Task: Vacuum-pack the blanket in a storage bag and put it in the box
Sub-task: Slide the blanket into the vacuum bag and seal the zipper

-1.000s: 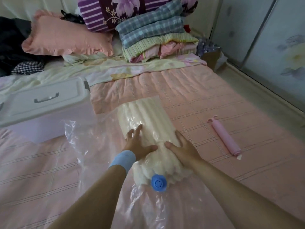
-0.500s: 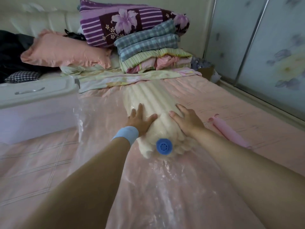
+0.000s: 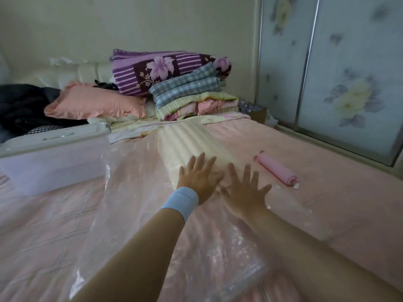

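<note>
Both our hands are spread flat with straight fingers, gripping nothing: our left hand [image 3: 199,178] lies palm down on the near end of the blanket [image 3: 187,140], and our right hand [image 3: 246,190] lies just right of it, over the same end. Motion blur keeps us from telling how firmly the right palm presses. We wear a blue wristband [image 3: 181,200] on the left wrist. The blanket, cream and ribbed, is rolled into a long bundle that runs away from us down the middle of the bed [image 3: 327,203], and it lies inside the clear bag [image 3: 130,192]. The bag's loose plastic spreads wide to the left of the roll and back toward us under our forearms. The box [image 3: 54,162] stands on the bed to the left, well apart from the blanket, with its white lid [image 3: 54,136] on. A pink pump [image 3: 275,168] lies on the bed just right of our right hand, not touching it. At the far end we see a pink pillow [image 3: 96,103], a stack of folded bedding [image 3: 189,94] and dark clothes [image 3: 21,105] at far left. Flowered sliding doors [image 3: 349,73] stand along the right.
</note>
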Demonstrator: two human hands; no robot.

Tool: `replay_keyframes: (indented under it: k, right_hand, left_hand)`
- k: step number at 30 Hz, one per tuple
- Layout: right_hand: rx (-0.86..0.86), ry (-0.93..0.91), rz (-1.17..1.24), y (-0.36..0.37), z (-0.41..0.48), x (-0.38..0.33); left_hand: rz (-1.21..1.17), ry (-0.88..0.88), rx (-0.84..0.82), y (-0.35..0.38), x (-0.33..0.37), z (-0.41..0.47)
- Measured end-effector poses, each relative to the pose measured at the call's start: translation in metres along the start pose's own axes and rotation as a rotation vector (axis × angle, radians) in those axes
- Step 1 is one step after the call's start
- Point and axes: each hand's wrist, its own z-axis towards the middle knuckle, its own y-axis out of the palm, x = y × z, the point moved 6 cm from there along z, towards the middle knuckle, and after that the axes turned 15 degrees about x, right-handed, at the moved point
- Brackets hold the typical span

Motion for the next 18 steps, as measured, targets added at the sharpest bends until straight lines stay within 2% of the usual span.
replay_keyframes:
  k: [3, 5, 7, 9, 11, 14, 16, 18]
  right_hand:
    - [-0.195, -0.041, 0.018, 0.011, -0.032, 0.029]
    - [-0.264, -0.111, 0.063, 0.0, -0.04, 0.035]
    - [-0.163, -0.11, 0.181, -0.025, -0.032, 0.044]
    - [0.068, -0.057, 0.301, -0.054, -0.016, 0.061]
    - [0.224, 0.071, 0.277, -0.071, 0.0, 0.093]
    - [0.19, 0.239, 0.146, -0.064, 0.019, 0.147]
    - [0.126, 0.268, 0.089, -0.05, 0.026, 0.174]
    - [0.101, 0.281, 0.071, -0.039, 0.034, 0.193]
  left_hand:
    - [0.277, 0.129, -0.218, 0.028, -0.012, -0.043]
    - [0.36, 0.138, -0.26, 0.031, -0.018, -0.049]
    - [0.326, 0.079, -0.141, 0.013, -0.004, -0.033]
    - [0.221, -0.004, 0.058, -0.008, 0.021, -0.01]
    - [0.116, 0.011, 0.157, -0.015, 0.057, 0.01]
    - [0.044, 0.208, 0.071, 0.006, 0.123, 0.028]
    - [0.089, 0.313, -0.02, 0.029, 0.155, 0.035]
    - [0.125, 0.334, -0.108, 0.055, 0.175, 0.043]
